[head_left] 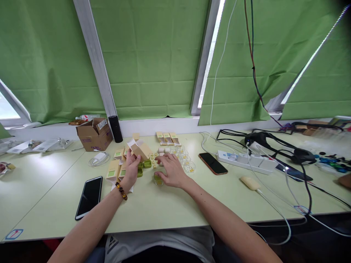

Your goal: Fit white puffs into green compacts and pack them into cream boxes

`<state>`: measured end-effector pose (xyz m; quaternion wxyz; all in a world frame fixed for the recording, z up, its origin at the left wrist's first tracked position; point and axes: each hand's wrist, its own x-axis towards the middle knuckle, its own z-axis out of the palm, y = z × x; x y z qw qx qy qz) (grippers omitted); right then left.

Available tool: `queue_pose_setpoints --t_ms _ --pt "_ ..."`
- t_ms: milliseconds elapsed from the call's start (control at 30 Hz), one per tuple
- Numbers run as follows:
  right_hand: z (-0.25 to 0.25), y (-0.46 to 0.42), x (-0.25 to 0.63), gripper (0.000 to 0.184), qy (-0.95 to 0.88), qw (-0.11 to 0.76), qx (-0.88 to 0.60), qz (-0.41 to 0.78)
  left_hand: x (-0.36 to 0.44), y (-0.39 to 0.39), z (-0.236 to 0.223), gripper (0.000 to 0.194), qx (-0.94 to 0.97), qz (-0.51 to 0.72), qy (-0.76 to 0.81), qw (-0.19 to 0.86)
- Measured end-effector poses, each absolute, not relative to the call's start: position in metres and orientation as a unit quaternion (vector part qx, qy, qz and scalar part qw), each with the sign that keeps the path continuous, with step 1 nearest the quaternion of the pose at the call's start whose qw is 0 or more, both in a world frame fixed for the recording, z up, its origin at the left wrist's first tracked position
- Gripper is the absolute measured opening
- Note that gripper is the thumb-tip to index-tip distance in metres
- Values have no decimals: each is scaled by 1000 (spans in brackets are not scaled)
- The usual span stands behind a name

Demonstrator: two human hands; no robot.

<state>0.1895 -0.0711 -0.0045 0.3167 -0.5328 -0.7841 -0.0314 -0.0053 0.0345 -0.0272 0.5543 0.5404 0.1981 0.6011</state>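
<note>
In the head view my left hand (pixel 131 170), a beaded bracelet at its wrist, is closed on a small kraft paper box (pixel 142 149) with its flaps open. My right hand (pixel 171 170) hovers with fingers apart; its fingertips are by small pale yellow pieces (pixel 154 156). The thumb is at a small round clear container with a green inside (pixel 158 179); whether it touches is unclear. Square green cases (pixel 147 163) lie between the hands. Beyond my right hand stand several clear round cups (pixel 189 167) with yellow in them. More kraft boxes (pixel 113 170) lie left of my left hand.
Three flat boxes (pixel 168 138) lie near the wall. A white phone (pixel 89 197) is at left, an orange-edged phone (pixel 213 163) at right. A power strip (pixel 244 161) with cables, a black headset (pixel 276 146), a cardboard carton (pixel 94 135) and a black cylinder (pixel 115 129) stand around.
</note>
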Motion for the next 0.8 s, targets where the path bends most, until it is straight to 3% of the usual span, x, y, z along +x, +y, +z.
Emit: queue_pose_setpoints --t_ms 167,400,633,800 --pt "-7 -71 189 59 -824 230 -518 7 -8 30 -22 49 468 579 171 646" --pt "-14 -66 191 53 -820 209 -533 0 -9 24 -11 45 406 507 171 741" --pt "-16 -64 197 54 -822 206 -530 -14 -5 20 -14 45 483 508 181 690" --pt "-12 -61 202 46 -817 203 -540 -12 -5 27 -26 54 599 525 211 567"
